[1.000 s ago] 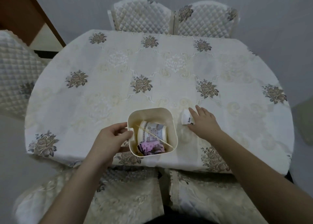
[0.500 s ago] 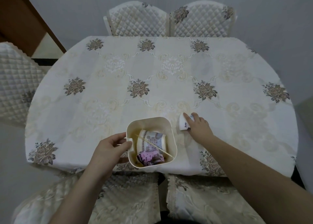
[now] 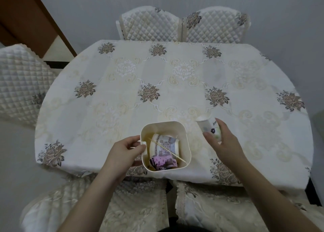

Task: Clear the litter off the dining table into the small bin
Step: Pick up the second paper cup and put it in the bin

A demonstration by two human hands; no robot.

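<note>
A small cream bin (image 3: 186,144) stands at the near edge of the dining table (image 3: 122,84). Inside it lie a patterned paper cup (image 3: 166,143), a thin wooden stick (image 3: 165,148) and a purple wrapper (image 3: 162,163). My left hand (image 3: 123,151) grips the bin's left rim. Just right of the bin, my right hand (image 3: 223,140) holds a small white cup with a dark flower print (image 3: 207,126), tilted and lifted a little off the cloth.
The table wears a cream cloth with brown flower motifs. Two quilted chairs (image 3: 182,26) stand at the far side, one (image 3: 19,84) at the left, two (image 3: 143,207) right below me. A grey wall lies behind.
My right hand closed on the small white cup beside the bin and raised it, turning it so its side shows. The left hand stayed on the bin's rim.
</note>
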